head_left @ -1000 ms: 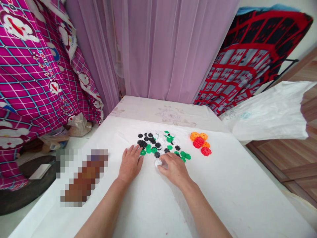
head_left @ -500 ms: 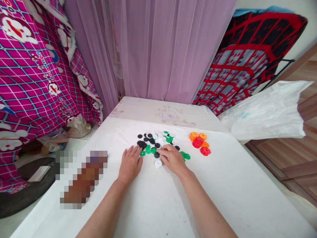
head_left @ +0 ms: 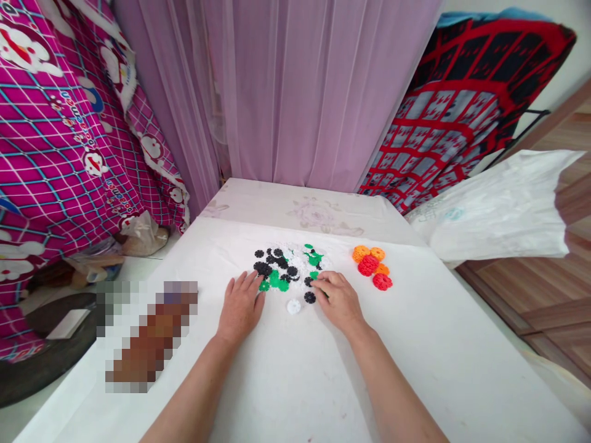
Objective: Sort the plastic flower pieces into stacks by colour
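Notched plastic discs, like snowflake building pieces, lie in a mixed pile of white discs [head_left: 300,266], black discs [head_left: 263,268] and green discs [head_left: 274,280]. At the pile's left edge my left hand [head_left: 241,306] rests palm down, fingers spread, its fingertips by black and green pieces. On the right side, my right hand [head_left: 339,299] has its fingers loosely bent and apart, tips at a black disc [head_left: 308,281]. Another black disc [head_left: 309,298] lies just beside its thumb. In front of the pile sits a single white disc [head_left: 293,306].
Orange discs [head_left: 377,253] and red discs [head_left: 382,282] form a separate group to the right on the white-covered table [head_left: 286,381]. A blurred-out brown object [head_left: 154,335] lies at the left. Beyond the right edge hangs a white plastic bag [head_left: 498,209]. A purple curtain [head_left: 295,92] stands behind.
My right hand has moved a little to the right, and a black disc near its fingertips has shifted right and toward me. My left hand has stayed almost in place.
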Action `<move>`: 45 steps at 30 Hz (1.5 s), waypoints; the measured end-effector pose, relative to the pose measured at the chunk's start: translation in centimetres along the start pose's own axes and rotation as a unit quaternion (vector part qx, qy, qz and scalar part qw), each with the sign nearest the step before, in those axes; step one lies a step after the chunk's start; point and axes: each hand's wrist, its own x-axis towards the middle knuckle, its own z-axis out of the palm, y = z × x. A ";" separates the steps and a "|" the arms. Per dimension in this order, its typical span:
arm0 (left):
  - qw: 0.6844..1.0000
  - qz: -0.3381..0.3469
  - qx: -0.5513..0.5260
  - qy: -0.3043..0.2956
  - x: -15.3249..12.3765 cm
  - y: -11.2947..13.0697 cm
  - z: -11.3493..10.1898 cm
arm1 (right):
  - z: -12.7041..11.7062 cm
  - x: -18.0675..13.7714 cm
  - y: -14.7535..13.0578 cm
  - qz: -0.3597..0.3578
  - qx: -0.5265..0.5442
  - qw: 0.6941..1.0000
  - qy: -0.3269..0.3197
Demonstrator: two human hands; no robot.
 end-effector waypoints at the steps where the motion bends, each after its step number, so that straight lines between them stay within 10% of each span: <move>1: 1.000 0.000 0.000 0.000 0.0 0.0 0.0 | 0.1 0.3 -0.5 0.002 0.001 1.000 0.000; 12: 1.000 0.008 -0.004 0.007 0.0 -0.2 0.1 | 0.8 2.7 -2.4 0.057 -0.023 0.995 -0.080; 19: 1.000 0.011 -0.005 0.015 0.0 -0.2 0.1 | 0.1 0.7 -1.5 0.094 0.022 0.995 -0.010; 45: 1.000 0.004 -0.004 0.001 0.0 0.0 -0.1 | -1.2 -0.5 -4.3 0.021 0.075 0.996 -0.038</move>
